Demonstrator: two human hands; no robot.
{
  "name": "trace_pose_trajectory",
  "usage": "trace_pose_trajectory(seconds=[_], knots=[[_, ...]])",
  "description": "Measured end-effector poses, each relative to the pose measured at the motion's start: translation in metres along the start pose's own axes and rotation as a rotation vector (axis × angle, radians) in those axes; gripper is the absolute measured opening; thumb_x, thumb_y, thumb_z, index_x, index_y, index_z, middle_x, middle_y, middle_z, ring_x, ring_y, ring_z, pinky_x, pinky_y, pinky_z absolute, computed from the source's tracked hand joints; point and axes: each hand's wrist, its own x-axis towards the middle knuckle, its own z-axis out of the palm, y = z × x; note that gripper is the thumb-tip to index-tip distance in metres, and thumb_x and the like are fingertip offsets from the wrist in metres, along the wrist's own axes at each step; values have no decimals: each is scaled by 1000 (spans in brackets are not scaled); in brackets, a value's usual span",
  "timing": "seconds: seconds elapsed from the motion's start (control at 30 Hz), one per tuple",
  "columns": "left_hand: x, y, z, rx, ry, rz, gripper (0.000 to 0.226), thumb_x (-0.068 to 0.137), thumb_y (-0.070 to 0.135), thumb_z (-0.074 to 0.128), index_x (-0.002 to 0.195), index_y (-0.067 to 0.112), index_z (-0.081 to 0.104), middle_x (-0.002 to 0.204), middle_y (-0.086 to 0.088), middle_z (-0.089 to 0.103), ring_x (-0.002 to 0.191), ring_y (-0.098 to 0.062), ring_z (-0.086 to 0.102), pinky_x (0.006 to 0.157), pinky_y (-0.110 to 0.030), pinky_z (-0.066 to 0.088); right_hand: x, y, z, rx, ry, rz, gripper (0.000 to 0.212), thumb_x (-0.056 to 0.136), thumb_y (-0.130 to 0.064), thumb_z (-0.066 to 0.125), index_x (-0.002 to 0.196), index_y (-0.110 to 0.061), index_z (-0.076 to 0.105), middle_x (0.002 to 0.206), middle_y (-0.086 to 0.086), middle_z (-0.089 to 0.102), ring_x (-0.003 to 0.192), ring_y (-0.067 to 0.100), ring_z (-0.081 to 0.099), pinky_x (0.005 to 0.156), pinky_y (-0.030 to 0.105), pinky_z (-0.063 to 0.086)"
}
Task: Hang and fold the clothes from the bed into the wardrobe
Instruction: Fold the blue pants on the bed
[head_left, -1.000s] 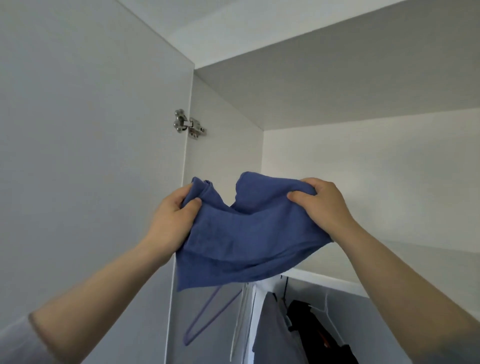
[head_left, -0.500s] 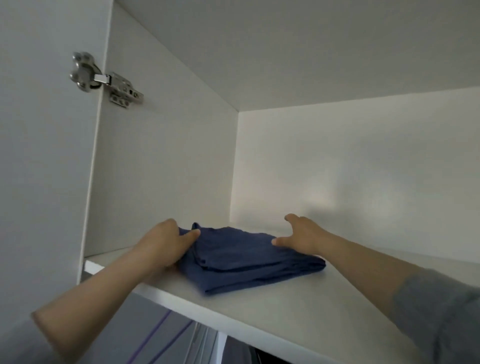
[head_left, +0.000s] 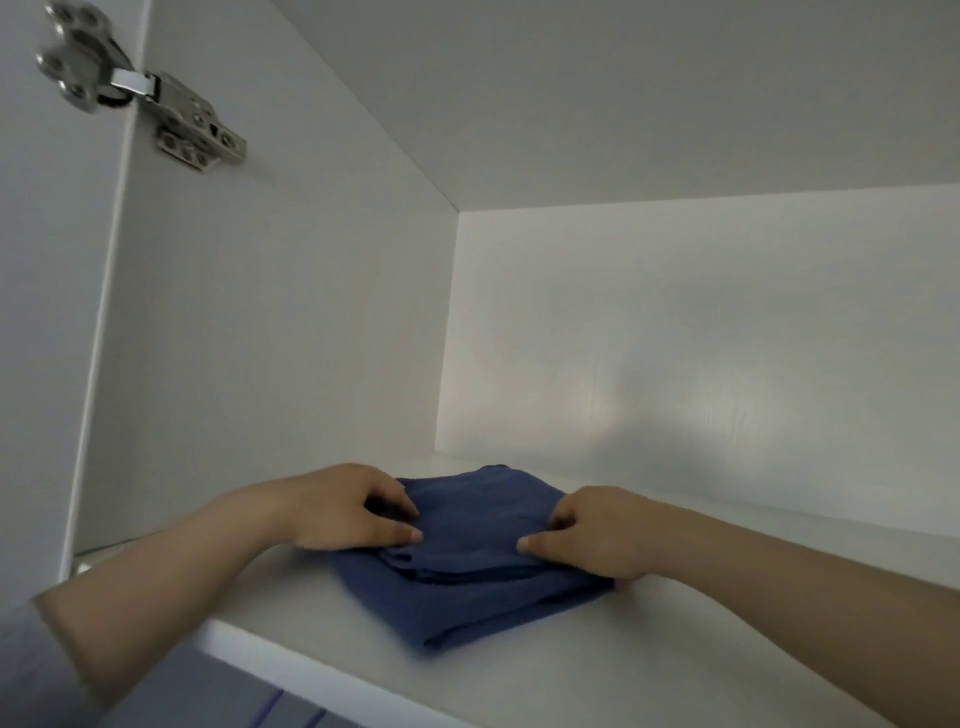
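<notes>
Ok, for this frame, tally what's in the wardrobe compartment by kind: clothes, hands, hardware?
Folded blue garment, lying on the white shelf: 1
Hands resting on it, left hand and right hand: 2
Metal door hinge: 1
Total: 4

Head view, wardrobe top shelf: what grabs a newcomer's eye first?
The folded dark-blue cloth garment lying on the white wardrobe shelf, near its front edge toward the left wall, the only colour in a white box. Both bare hands rest on it, the left hand at its left side and the right hand at its right. Next comes the shiny metal door hinge, upper left.
</notes>
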Motion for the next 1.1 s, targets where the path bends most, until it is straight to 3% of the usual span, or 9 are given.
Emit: trace_pose_trajectory(seconds=[0.13,0.27,0.4,0.5,0.57,0.63,0.77,0.97,1.1], knots=[[7,-7,6,2,5,-13,45,84,65,55,120,38,64,122,23,56,113,2,51,100,-17,36,22,8,4,-67,-82,-64,40,89,-65,47,83,-27,57,93,-7,57,90,12,53,79,27,40],[10,-9,11,-9,78,-26,46,78,75,51,108,44,66,111,17,51,104,-1,53,99,-28,42,47,30,7,50,-74,-73,48,96,-50,50,129,-17,60,134,-1,58,124,16,52,108,29,35],[9,-17,15,-22,174,16,37,81,66,57,109,44,64,116,20,45,112,0,45,102,-25,38,53,45,3,272,188,-121,25,95,-32,61,115,-21,70,116,-7,68,114,10,60,85,10,39],[7,-21,16,-54,157,66,31,83,62,58,108,46,65,125,28,38,125,3,35,103,-14,26,36,36,-1,271,155,-177,50,81,-59,65,123,-33,64,123,-21,61,117,-3,54,97,13,36],[7,-22,17,-93,124,72,28,84,61,58,109,49,63,115,40,36,116,16,36,90,0,23,19,20,3,222,3,-169,81,65,-82,57,136,-42,51,134,-30,46,127,-6,42,108,18,29],[7,-22,18,-89,93,72,30,86,60,56,113,51,61,107,46,35,105,25,35,83,3,23,10,7,8,127,-104,-163,83,69,-86,49,141,-47,41,140,-30,37,132,-3,34,107,20,24],[7,-21,17,-25,74,80,35,87,61,52,118,46,61,119,34,48,113,14,43,89,-3,28,7,2,12,115,-173,-161,68,80,-79,42,141,-48,38,149,-26,33,127,-2,33,102,19,21],[24,-23,13,60,-61,13,47,92,63,39,129,39,56,135,15,48,125,-4,44,103,-20,31,27,9,18,102,-179,-191,119,46,-98,23,151,-44,23,162,-15,12,149,7,8,122,33,4],[44,-35,13,93,-112,-6,49,94,63,35,131,37,53,138,9,45,129,-7,40,104,-22,28,50,9,22,34,-192,-298,119,55,-100,18,153,-34,23,162,-9,12,151,14,6,123,36,5]])
